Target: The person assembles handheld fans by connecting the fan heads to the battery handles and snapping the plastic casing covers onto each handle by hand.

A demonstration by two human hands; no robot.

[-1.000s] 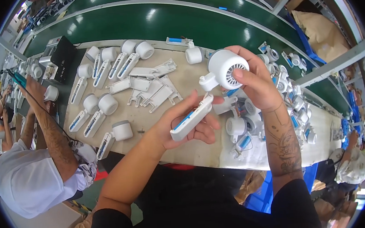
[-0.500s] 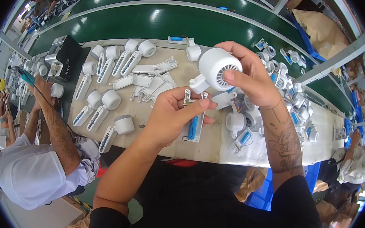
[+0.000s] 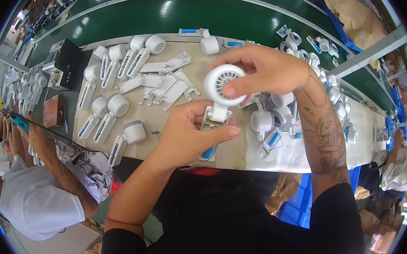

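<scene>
Above the pale surface [image 3: 234, 156], left of a heap of white fan units [image 3: 261, 121], we hold our right hand [image 3: 271, 69] and left hand [image 3: 184, 133] close together, clamped respectively on a round white fan head [image 3: 225, 81] and a handle housing [image 3: 208, 118]. The head's short neck [image 3: 220, 112] overlaps the housing's end; we cannot tell whether it is seated.

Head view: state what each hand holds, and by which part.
Right hand: white fan head, by its housing, thumb on grille. Left hand: handle piece, around its middle.
</scene>
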